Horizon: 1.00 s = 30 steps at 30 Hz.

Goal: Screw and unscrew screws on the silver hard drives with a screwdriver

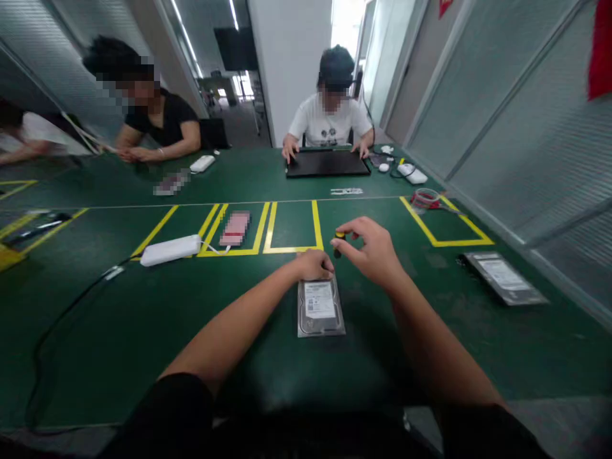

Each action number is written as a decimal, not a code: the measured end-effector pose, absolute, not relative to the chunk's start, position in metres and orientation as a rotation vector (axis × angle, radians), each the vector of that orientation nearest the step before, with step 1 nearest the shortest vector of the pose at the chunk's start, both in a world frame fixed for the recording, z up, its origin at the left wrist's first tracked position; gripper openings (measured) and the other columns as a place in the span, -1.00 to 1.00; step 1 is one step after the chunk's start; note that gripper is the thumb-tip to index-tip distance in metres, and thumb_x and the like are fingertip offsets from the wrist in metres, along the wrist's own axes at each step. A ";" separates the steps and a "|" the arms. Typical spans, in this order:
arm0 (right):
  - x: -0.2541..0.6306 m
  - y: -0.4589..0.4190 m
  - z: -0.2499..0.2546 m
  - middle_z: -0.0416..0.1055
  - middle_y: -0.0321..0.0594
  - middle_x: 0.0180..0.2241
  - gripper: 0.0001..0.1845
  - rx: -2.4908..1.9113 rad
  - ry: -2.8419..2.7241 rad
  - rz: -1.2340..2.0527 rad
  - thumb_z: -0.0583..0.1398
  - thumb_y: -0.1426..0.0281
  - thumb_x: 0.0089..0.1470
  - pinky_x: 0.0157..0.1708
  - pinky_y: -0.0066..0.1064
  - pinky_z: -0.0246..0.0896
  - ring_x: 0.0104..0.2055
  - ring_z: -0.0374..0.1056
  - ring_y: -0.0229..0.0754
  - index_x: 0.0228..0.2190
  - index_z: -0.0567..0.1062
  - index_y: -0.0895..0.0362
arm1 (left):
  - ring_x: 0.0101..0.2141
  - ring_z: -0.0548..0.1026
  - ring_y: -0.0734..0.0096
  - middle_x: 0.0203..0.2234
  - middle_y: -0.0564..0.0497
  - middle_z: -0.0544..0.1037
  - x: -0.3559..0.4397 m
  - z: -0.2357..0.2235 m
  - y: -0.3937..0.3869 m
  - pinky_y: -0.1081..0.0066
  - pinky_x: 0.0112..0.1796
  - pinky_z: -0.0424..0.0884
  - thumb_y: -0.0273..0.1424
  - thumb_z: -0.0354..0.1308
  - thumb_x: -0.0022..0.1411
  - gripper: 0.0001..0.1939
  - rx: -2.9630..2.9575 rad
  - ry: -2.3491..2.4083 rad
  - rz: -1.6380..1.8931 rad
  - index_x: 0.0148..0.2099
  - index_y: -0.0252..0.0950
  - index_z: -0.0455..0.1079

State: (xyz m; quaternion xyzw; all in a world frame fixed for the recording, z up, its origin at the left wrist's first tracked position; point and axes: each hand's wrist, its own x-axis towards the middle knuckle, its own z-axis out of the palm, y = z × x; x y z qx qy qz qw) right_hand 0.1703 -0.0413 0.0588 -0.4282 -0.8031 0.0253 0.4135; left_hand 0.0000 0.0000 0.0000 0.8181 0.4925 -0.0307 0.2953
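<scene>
In front of me on the green table lies a hard drive (321, 309) with a white label, seemingly in a clear plastic bag. My left hand (315, 264) is closed over its far end, fingers curled down; the fingertips are partly hidden. Just to the right and a little higher, my right hand (370, 248) pinches a small black-and-yellow piece (339, 236) between thumb and fingers, apart from the drive. I cannot make out what kind of piece it is. A second hard drive (504, 277) with a white label rests farther right on the table.
A white power strip (171, 250) with a black cable lies left, near a phone (235, 228). Yellow tape (292, 250) marks rectangles on the table. A clear tape roll (425, 198) sits at right. Across, a person (332, 118) holds a flat black panel (327, 163); others sit left.
</scene>
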 end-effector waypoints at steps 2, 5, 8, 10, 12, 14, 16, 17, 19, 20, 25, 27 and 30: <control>0.169 -0.041 0.057 0.48 -0.24 -0.36 -0.90 -1.084 -2.012 0.067 0.27 0.34 0.06 -0.24 -0.34 0.22 -0.29 0.35 -0.18 -0.34 0.49 0.08 | -0.07 0.51 0.31 -0.17 0.11 0.62 0.000 -0.002 0.000 0.40 -0.03 0.34 -0.30 0.27 0.11 -0.78 2.182 1.322 -0.073 -0.15 -0.15 0.55; 0.168 -0.040 0.055 0.48 -0.25 -0.36 -0.94 -1.096 -2.006 0.063 0.25 0.36 0.07 -0.25 -0.34 0.21 -0.30 0.35 -0.19 -0.36 0.49 0.07 | -0.03 0.49 0.28 -0.16 0.11 0.62 0.000 -0.004 0.001 0.33 0.03 0.30 -0.28 0.28 0.11 -0.78 2.187 1.341 -0.068 -0.16 -0.13 0.55; 0.169 -0.039 0.053 0.51 -0.24 -0.33 -0.92 -1.121 -2.007 0.048 0.21 0.41 0.07 -0.24 -0.32 0.21 -0.30 0.35 -0.18 -0.33 0.50 0.07 | 0.00 0.47 0.22 -0.16 0.11 0.61 0.001 -0.005 0.003 0.23 0.08 0.26 -0.27 0.28 0.10 -0.79 2.185 1.360 -0.074 -0.17 -0.12 0.55; 0.169 -0.039 0.052 0.53 -0.23 -0.30 -0.85 -1.151 -2.005 0.039 0.19 0.44 0.04 -0.23 -0.30 0.21 -0.30 0.36 -0.17 -0.29 0.51 0.07 | 0.00 0.47 0.21 -0.16 0.11 0.61 0.001 -0.005 0.003 0.21 0.09 0.25 -0.27 0.28 0.09 -0.79 2.181 1.365 -0.083 -0.18 -0.11 0.55; 0.169 -0.039 0.052 0.54 -0.23 -0.30 -0.82 -1.167 -1.998 0.040 0.18 0.46 0.03 -0.22 -0.29 0.21 -0.29 0.36 -0.16 -0.28 0.52 0.07 | 0.00 0.47 0.22 -0.16 0.10 0.61 0.002 -0.005 0.004 0.23 0.09 0.25 -0.28 0.29 0.09 -0.79 2.177 1.364 -0.090 -0.18 -0.11 0.56; 0.168 -0.039 0.053 0.53 -0.22 -0.30 -0.85 -1.151 -1.993 0.054 0.18 0.44 0.05 -0.22 -0.29 0.22 -0.29 0.36 -0.16 -0.28 0.51 0.07 | -0.01 0.47 0.24 -0.16 0.10 0.61 0.001 -0.004 0.005 0.26 0.08 0.26 -0.28 0.29 0.08 -0.79 2.173 1.362 -0.094 -0.18 -0.11 0.56; 0.168 -0.039 0.053 0.50 -0.20 -0.30 -0.89 -1.115 -1.986 0.063 0.20 0.39 0.08 -0.22 -0.29 0.22 -0.28 0.36 -0.16 -0.30 0.50 0.08 | -0.01 0.48 0.26 -0.16 0.10 0.61 0.001 -0.004 0.005 0.28 0.08 0.26 -0.28 0.29 0.09 -0.79 2.170 1.358 -0.094 -0.17 -0.11 0.56; 0.168 -0.038 0.054 0.49 -0.20 -0.32 -0.91 -1.101 -1.980 0.064 0.21 0.37 0.08 -0.22 -0.29 0.22 -0.28 0.35 -0.16 -0.32 0.50 0.08 | -0.01 0.48 0.26 -0.15 0.10 0.61 0.001 -0.003 0.004 0.28 0.08 0.26 -0.28 0.29 0.09 -0.78 2.169 1.358 -0.093 -0.17 -0.11 0.56; 0.168 -0.037 0.053 0.45 -0.22 -0.36 -0.94 -1.096 -1.964 0.063 0.23 0.35 0.07 -0.24 -0.30 0.22 -0.28 0.34 -0.16 -0.36 0.49 0.07 | -0.01 0.47 0.25 -0.15 0.10 0.61 0.001 -0.003 0.004 0.27 0.09 0.26 -0.27 0.29 0.09 -0.78 2.168 1.358 -0.091 -0.16 -0.11 0.56; 0.168 -0.037 0.053 0.45 -0.22 -0.38 -0.95 -1.103 -1.956 0.063 0.23 0.35 0.07 -0.24 -0.30 0.22 -0.29 0.34 -0.16 -0.38 0.48 0.07 | -0.01 0.47 0.25 -0.15 0.10 0.61 0.001 -0.003 0.005 0.26 0.09 0.25 -0.27 0.29 0.09 -0.77 2.167 1.359 -0.091 -0.16 -0.11 0.56; 0.170 -0.036 0.050 0.52 -0.22 -0.33 -0.87 -1.169 -1.931 0.062 0.19 0.44 0.04 -0.23 -0.26 0.23 -0.28 0.37 -0.13 -0.31 0.50 0.06 | -0.01 0.47 0.24 -0.16 0.10 0.61 0.001 -0.004 0.005 0.25 0.08 0.26 -0.28 0.29 0.08 -0.78 2.163 1.365 -0.092 -0.17 -0.11 0.56; 0.169 -0.036 0.050 0.53 -0.22 -0.31 -0.85 -1.162 -1.925 0.072 0.18 0.45 0.04 -0.21 -0.25 0.24 -0.27 0.38 -0.13 -0.30 0.51 0.07 | -0.02 0.48 0.25 -0.17 0.11 0.61 0.001 -0.004 0.005 0.26 0.08 0.26 -0.28 0.29 0.08 -0.79 2.162 1.362 -0.090 -0.17 -0.11 0.56; 0.169 -0.036 0.051 0.49 -0.20 -0.31 -0.91 -1.118 -1.932 0.088 0.20 0.40 0.06 -0.22 -0.27 0.25 -0.26 0.36 -0.14 -0.33 0.51 0.07 | -0.04 0.49 0.27 -0.17 0.11 0.62 0.001 -0.003 0.004 0.29 0.07 0.27 -0.29 0.28 0.09 -0.79 2.166 1.350 -0.088 -0.18 -0.12 0.56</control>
